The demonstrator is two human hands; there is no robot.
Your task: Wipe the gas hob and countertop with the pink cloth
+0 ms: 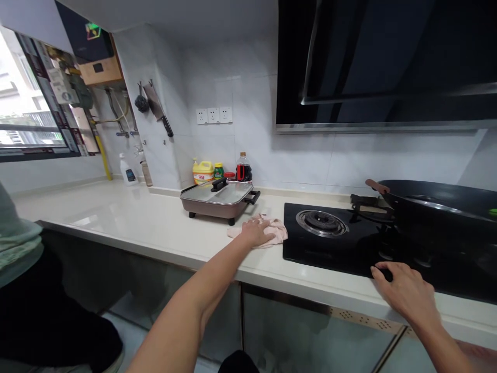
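Observation:
A pale pink cloth (pixel 276 231) lies bunched on the white counter against the left edge of the black gas hob (pixel 326 254). My left hand (pixel 254 231) presses down on this cloth, its thumb out to the side and the fingertips partly lost in the folds. Just behind it stands a brown electric pan (pixel 213 208) with a glass lid and black handles. My right hand (pixel 407 290) rests at the hob's front edge, fingers bent, with a gap between thumb and forefinger and nothing seen held in it.
A big black wok (pixel 435 217) sits on the right burner; the left burner (pixel 322 223) is bare. Bottles, among them a yellow jug (pixel 203 172), line the wall. A cleaver (pixel 157 108) hangs at left. Overhead is a range hood (pixel 373 62). Another person (pixel 19 243) stands at far left.

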